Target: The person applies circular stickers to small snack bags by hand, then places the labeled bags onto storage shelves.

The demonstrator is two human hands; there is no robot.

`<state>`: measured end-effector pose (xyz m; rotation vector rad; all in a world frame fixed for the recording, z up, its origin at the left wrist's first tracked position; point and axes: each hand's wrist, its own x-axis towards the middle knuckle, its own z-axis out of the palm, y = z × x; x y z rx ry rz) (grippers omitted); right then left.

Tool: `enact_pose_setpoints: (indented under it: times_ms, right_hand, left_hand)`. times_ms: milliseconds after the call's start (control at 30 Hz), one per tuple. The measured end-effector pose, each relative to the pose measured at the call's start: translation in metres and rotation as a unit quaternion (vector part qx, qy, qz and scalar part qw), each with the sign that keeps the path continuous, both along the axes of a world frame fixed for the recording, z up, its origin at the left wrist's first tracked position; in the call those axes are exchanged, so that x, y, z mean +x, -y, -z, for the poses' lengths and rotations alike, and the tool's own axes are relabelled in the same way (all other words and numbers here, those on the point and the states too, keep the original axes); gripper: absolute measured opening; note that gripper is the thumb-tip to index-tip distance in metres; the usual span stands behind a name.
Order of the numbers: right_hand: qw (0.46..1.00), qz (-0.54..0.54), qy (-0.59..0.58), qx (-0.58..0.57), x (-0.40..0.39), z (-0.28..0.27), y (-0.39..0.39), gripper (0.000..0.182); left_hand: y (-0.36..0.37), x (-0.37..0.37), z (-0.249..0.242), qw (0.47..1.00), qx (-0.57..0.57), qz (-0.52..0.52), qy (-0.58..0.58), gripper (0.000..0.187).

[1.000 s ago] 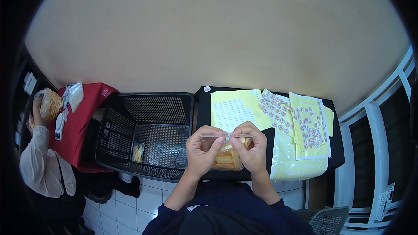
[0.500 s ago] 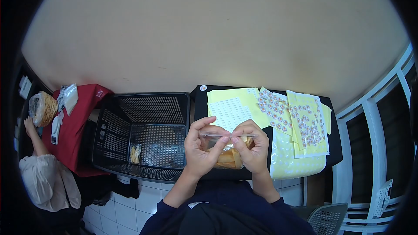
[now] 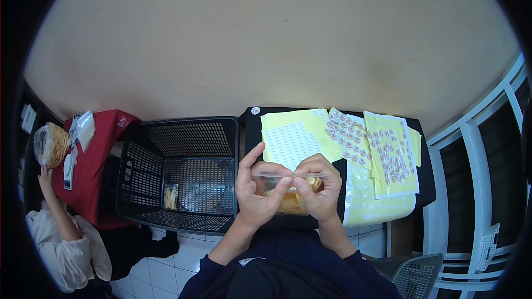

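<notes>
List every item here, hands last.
Filled bag: one, clear, below centre
Table: one, black, centre right
Sticker sheets: several, yellow and white, on table
Round sticker: one, whitish, table corner
Basket: one, black, centre left
Packet: one, yellowish, in basket
Tablecloth: one, red, left
Device: one, white, on tablecloth
Pouches: uncertain, whitish, on tablecloth
Large bag: one, tan contents, far left
Person: one, pale top, lower left
Chair: one, grey, lower right
Frame: one, white, right
Left hand: one, bare, on filled bag
Right hand: one, bare, on filled bag
</notes>
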<state>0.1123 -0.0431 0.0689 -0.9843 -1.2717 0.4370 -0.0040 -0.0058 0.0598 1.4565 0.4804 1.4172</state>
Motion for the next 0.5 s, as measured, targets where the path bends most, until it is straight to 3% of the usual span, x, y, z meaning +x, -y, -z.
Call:
enact_pose_setpoints:
  times_ms: [500]
  right_hand:
    - [1.000, -0.012, -0.005, 0.002, 0.0013, 0.0003, -0.0069, 0.007]
  left_hand:
    - [-0.0042, 0.0027, -0.0026, 1.000, 0.006, -0.009, -0.001, 0.063]
